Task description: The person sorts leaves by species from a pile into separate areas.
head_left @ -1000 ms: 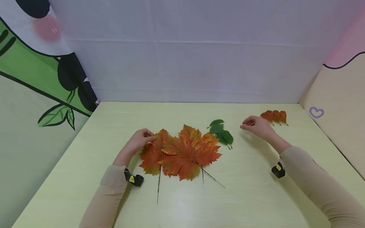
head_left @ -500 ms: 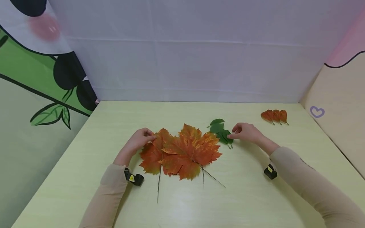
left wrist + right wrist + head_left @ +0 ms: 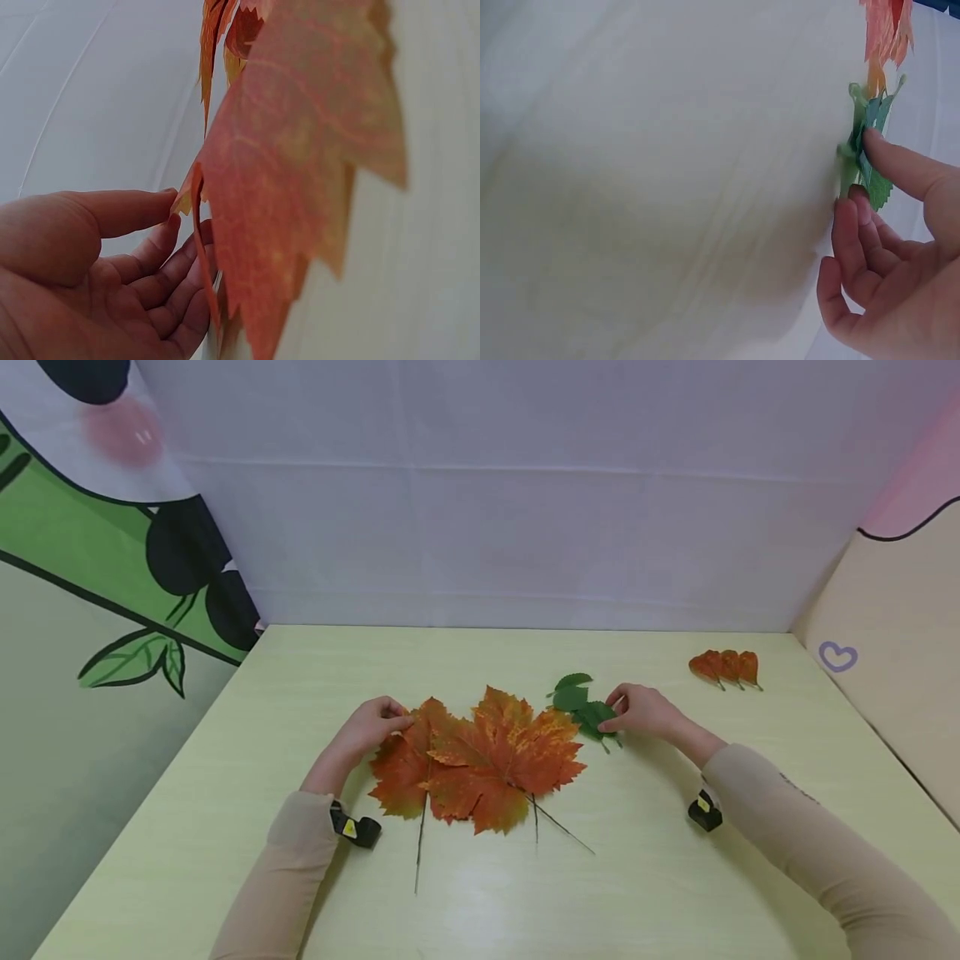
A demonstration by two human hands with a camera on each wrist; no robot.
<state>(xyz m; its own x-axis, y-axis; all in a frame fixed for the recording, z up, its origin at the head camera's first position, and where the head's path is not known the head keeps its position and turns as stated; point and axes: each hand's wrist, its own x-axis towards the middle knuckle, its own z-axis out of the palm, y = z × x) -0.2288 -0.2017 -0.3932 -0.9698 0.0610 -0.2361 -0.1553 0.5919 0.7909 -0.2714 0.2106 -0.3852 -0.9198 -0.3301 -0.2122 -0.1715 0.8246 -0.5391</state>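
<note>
Several large orange maple leaves (image 3: 498, 760) with long thin stems lie overlapping mid-table. My left hand (image 3: 371, 727) is at the upper left edge of the leftmost maple leaf (image 3: 401, 772). In the left wrist view, its thumb and index finger pinch a tip of that leaf (image 3: 277, 150). My right hand (image 3: 645, 710) is at a small cluster of green leaves (image 3: 572, 697), right of the maple leaves. Its thumb and fingers pinch the rightmost green leaf (image 3: 877, 187), as the right wrist view shows. The fingertips behind the leaf are partly hidden.
Three small orange-brown leaves (image 3: 726, 668) lie in a row at the table's back right. A pale cloth wall (image 3: 525, 543) rises behind the table (image 3: 480, 902), and printed panels stand at both sides.
My right hand has moved left from near the small orange-brown leaves to the green leaves and taken hold of one, shifting it slightly right. My left hand keeps its place on the maple leaf.
</note>
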